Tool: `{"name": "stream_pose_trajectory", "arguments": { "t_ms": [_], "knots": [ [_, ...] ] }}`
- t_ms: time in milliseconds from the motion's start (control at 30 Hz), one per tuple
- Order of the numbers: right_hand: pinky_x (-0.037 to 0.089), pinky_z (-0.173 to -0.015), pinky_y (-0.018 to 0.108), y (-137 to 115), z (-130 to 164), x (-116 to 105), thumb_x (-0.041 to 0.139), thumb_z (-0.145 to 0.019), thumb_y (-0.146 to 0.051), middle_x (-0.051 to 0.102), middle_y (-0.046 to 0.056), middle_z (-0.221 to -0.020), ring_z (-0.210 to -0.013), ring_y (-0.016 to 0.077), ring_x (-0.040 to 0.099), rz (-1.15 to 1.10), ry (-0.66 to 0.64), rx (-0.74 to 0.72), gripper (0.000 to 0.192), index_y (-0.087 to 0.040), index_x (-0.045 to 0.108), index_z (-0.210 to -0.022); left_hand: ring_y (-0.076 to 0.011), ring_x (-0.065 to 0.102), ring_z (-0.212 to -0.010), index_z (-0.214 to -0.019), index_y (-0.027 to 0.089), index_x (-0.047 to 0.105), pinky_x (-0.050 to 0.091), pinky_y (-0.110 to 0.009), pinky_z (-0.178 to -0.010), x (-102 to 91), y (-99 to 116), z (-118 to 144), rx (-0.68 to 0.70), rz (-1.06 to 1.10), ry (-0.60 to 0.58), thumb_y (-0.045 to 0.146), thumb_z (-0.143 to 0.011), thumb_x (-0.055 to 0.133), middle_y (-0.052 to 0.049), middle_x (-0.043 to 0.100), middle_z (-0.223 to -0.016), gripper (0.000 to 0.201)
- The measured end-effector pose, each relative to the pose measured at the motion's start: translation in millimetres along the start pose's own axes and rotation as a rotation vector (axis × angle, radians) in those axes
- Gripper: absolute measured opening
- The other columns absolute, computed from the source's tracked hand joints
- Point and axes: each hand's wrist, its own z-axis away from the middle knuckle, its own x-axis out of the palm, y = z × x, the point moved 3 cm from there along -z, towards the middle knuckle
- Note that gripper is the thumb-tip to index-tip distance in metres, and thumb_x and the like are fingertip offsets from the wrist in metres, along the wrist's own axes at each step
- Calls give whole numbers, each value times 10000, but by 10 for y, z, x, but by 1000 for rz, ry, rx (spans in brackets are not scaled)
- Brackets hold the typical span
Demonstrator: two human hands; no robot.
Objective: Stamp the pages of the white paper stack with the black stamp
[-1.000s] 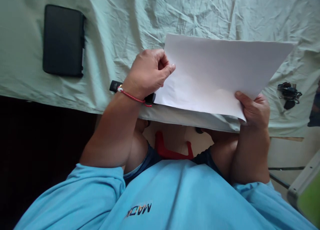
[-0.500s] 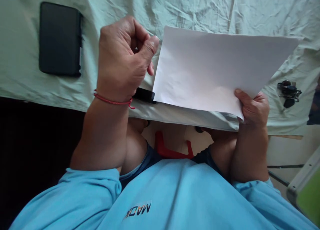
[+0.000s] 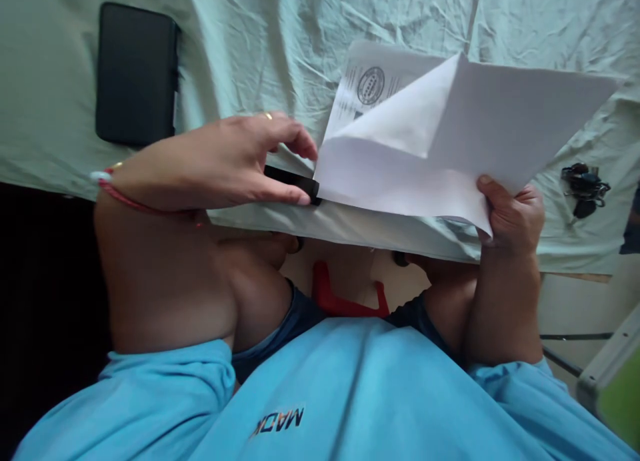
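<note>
Head view: right hand pinches the lower corner of the white paper sheets above the pale green cloth-covered table — top sheet's corner folded over. Left hand, fingers loosely extended, thumb touching a small black flat object — holding nothing

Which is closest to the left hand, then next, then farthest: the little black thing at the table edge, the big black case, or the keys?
From the left hand, in the head view:
1. Small black object: right under the fingertips, at the table edge.
2. Black case: up on the cloth, beyond the wrist.
3. Keys: far across, past the right hand holding the papers.
</note>
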Motion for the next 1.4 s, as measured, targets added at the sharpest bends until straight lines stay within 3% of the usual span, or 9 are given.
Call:
{"name": "stream_pose_trajectory", "arguments": {
  "t_ms": [133,233,367,667,833,933,1100,1267,1400],
  "knots": [
    [603,-798,265,22,-9,12,948,-653,-259,811,13,-943,-816,136,716,-46,-43,-21,242,-203,822,-852,-218,702,-979,-989,216,805,439,-291,-885,-3,-85,-3,-3,-71,10,132,-637,947,1,785,-1027,389],
    [598,-787,265,44,-25,3,957,-649,-261,809,14,-942,-811,137,721,-42,-47,-27,269,-189,820,-869,-188,686,-900,-1004,215,817,414,-285,-812,19,-111,-26,59,-92,-28,238,-740,886,16,782,-980,274],
    [588,-761,262,60,-68,-45,970,-621,-292,808,14,-934,-802,137,716,-24,-34,-17,323,-173,816,-880,-179,670,-907,-1096,176,821,411,-286,-800,35,-112,-56,129,-81,-71,390,-846,792,-14,782,-1037,331],
    [606,-753,286,40,-113,-104,954,-552,-297,803,-3,-904,-787,148,709,5,-11,-11,344,-192,807,-844,-184,661,-940,-1104,158,813,425,-287,-828,111,-53,-90,235,1,-77,428,-880,681,-46,779,-1055,375],
    [599,-727,256,48,-115,-100,947,-575,-277,809,1,-911,-776,133,714,13,-25,1,323,-192,818,-858,-178,597,-822,-971,167,775,394,-319,-786,174,-10,-144,92,26,122,435,-993,539,-40,719,-862,358],
    [598,-722,246,67,-128,-100,936,-591,-271,812,5,-925,-785,131,717,22,-41,5,298,-193,815,-852,-230,616,-929,-937,185,746,418,-365,-888,260,41,-189,102,1,231,429,-1021,534,-84,738,-949,334],
    [607,-722,253,70,-123,-95,946,-576,-266,809,9,-918,-769,134,716,9,-39,30,329,-179,809,-862,-329,645,-1182,-865,246,703,423,-455,-1103,407,31,-291,71,118,279,391,-989,611,-103,759,-1097,212],
    [589,-681,238,30,-98,-92,936,-589,-264,802,20,-900,-736,125,702,35,-35,60,311,-163,804,-852,-339,635,-1261,-792,280,674,452,-436,-1054,440,-36,-363,59,196,293,369,-953,630,-83,756,-1036,189],
    [575,-670,214,33,-109,-107,927,-584,-234,808,29,-898,-728,117,704,33,-40,59,276,-155,814,-823,-346,648,-1263,-848,279,729,466,-437,-1036,448,-44,-367,16,134,276,398,-988,595,-96,771,-1057,227]
  ]
}}
